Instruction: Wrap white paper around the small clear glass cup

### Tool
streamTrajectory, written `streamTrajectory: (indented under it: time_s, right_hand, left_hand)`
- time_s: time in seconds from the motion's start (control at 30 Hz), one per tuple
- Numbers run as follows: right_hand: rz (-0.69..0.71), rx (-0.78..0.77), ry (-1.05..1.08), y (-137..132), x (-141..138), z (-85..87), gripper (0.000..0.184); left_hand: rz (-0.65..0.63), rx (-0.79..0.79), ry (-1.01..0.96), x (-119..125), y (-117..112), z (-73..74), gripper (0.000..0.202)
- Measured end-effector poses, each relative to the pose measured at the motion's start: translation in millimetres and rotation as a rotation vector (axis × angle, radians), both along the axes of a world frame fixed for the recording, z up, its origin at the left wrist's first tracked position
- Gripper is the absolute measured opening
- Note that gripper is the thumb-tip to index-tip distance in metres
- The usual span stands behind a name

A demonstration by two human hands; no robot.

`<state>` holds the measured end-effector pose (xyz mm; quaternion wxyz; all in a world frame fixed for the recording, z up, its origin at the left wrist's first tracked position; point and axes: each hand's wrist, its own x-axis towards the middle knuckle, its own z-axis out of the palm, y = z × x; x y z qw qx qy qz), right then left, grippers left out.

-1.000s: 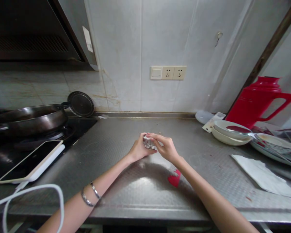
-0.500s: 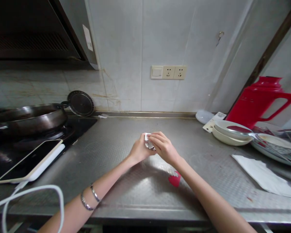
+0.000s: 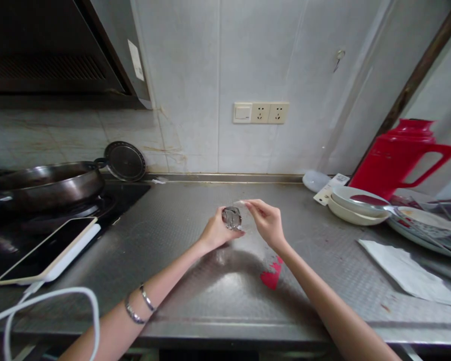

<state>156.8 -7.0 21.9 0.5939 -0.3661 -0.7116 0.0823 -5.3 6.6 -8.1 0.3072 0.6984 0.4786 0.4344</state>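
Above the middle of the steel counter (image 3: 195, 301) my left hand (image 3: 216, 233) grips a small clear, shiny wrapped object (image 3: 232, 217), held up between thumb and fingers. My right hand (image 3: 267, 223) is just to its right, fingers pinched on a thin clear strip of wrapping (image 3: 241, 203) that stretches back toward the object. A red scrap (image 3: 271, 277) lies on the counter under my right forearm. Two bracelets (image 3: 141, 304) ring my left wrist.
At left a dark pan (image 3: 45, 183) sits on the stove, with a phone (image 3: 47, 249) and a white cable (image 3: 41, 301) in front. At right stand a red jug (image 3: 402, 155), stacked white bowls (image 3: 355, 205), plates and a paper sheet (image 3: 406, 271). A wall socket (image 3: 261, 113) is behind.
My right hand has drawn away to the right from the object, pulling a clear strip of wrapping with it. My left hand has stayed in place holding the object.
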Motion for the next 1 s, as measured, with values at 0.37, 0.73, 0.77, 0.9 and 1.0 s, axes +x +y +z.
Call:
streamTrajectory:
  time_s: [0.37, 0.73, 0.77, 0.9, 1.0]
  right_hand:
    - [0.083, 0.047, -0.08, -1.5, -8.7, -11.4, 0.023]
    - [-0.056, -0.024, 0.034, 1.8, -4.3, -6.3, 0.02]
    - [-0.027, -0.022, -0.009, 1.6, -5.5, -7.0, 0.02]
    - [0.118, -0.016, -0.146, -1.8, -11.2, -10.2, 0.023]
    - [0.162, 0.025, -0.199, -3.8, -13.0, -11.9, 0.026]
  left_hand:
    - [-0.156, -0.365, -0.335, 5.1, -8.5, 17.7, 0.052]
    - [-0.134, -0.417, -0.272, 6.6, -14.4, 23.0, 0.052]
    - [-0.151, -0.41, -0.251, 7.1, -14.8, 22.2, 0.051]
    - [-0.236, -0.391, -0.217, 6.9, -14.7, 20.8, 0.039]
    - [-0.27, -0.388, -0.214, 4.4, -13.9, 22.3, 0.037]
